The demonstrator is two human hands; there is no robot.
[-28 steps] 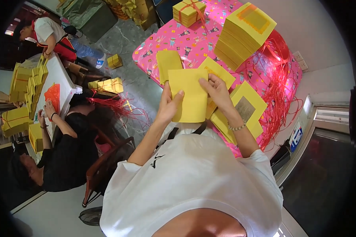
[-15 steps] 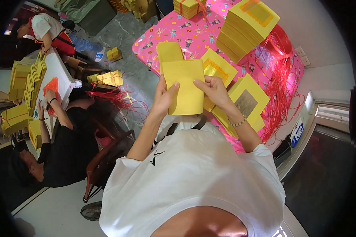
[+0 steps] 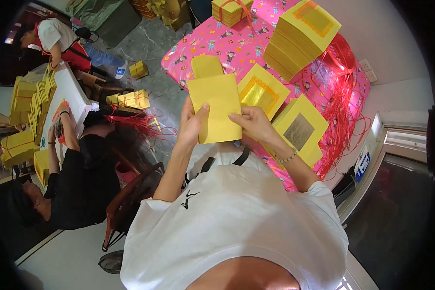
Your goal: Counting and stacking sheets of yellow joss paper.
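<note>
I hold a plain yellow paper sheet (image 3: 217,108) up over the near edge of the pink patterned table (image 3: 217,41). My left hand (image 3: 192,124) grips its left edge, thumb on top. My right hand (image 3: 254,123) pinches its lower right corner. Under the sheet lie a yellow sheet with a gold foil square (image 3: 262,92) and a pile of yellow sheets with a silver foil square (image 3: 299,129). A folded yellow piece (image 3: 207,66) lies just beyond the held sheet.
A tall stack of gold-foil yellow paper (image 3: 302,36) and a tied yellow bundle (image 3: 231,9) sit farther back, with red string (image 3: 342,92) heaped at the right. On my left a person in black (image 3: 82,179) sits at a white table (image 3: 65,101) stacked with yellow paper; another person (image 3: 58,38) stands beyond.
The yellow sheet has stayed in both hands and turned slightly, its top now tilted left. My right hand slid down to its lower right corner.
</note>
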